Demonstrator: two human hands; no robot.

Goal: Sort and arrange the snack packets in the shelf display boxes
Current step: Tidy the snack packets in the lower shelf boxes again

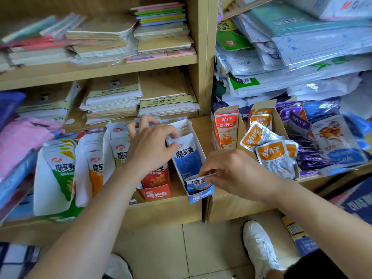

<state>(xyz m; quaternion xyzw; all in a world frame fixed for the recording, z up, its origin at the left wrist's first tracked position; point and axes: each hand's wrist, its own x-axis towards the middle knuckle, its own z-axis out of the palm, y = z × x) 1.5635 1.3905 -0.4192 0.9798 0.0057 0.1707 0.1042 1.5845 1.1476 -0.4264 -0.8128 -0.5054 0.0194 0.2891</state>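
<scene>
1. The right hand (231,170) is at the front end of the blue box (192,127). Its grip is clamped: thumb and forefinger pinch the top edge of a small blue packet (198,184) standing just inside the box front.
2. A larger blue packet (187,158) stands upright in the same box, at 12 o'clock from the small one.
3. The left hand (153,146) is at 10 o'clock from the right hand, over the red box (156,194). Its grip is closed, with the fingers curled over the tops of the red packets (156,178) standing in it. The hand hides how many it holds.
4. The red box touches the blue box's side at its 9 o'clock, and both stand on the shelf (161,210) with their fronts at its edge.
5. At 9 o'clock from the red box come rows of orange packets (96,170) and then green packets (62,170), all upright.
6. At 2 o'clock from the right hand an orange carton (225,127) stands upright. Loose orange-and-silver packets (271,156) spill out of a cardboard box beside it.
7. Purple packets (298,121) and a blue bag (334,141) lie heaped at 3 o'clock, at the far right of the shelf.
8. Stacks of notebooks (112,101) fill the shelves at 12 o'clock.
9. A white shoe (259,244) rests on the tiled floor at 5 o'clock.
</scene>
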